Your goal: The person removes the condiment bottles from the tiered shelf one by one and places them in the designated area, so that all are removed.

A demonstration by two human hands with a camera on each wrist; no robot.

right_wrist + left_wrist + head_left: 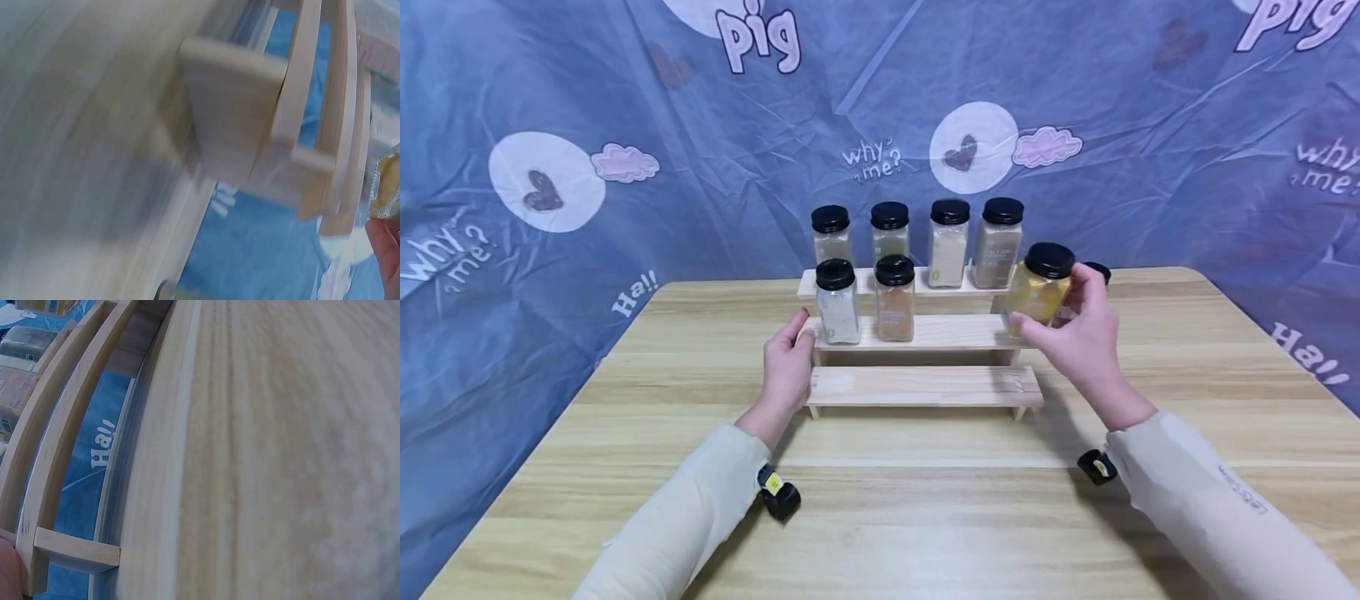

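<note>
A three-step wooden rack stands on the table. My left hand holds its left end by the middle step; in the left wrist view only a bit of a finger shows at the wood. With my right hand I grip a jar of yellow spice with a black lid, slightly tilted, over the right end of the middle step. The right wrist view shows the bottom of the yellow jar beside the rack's end. On the middle step stand a white-filled jar and an orange-brown jar.
Several black-lidded jars line the top step, among them a pale one and a grey-brown one. Another jar's black lid shows behind my right hand, its body mostly hidden. A blue printed cloth hangs behind the wooden table.
</note>
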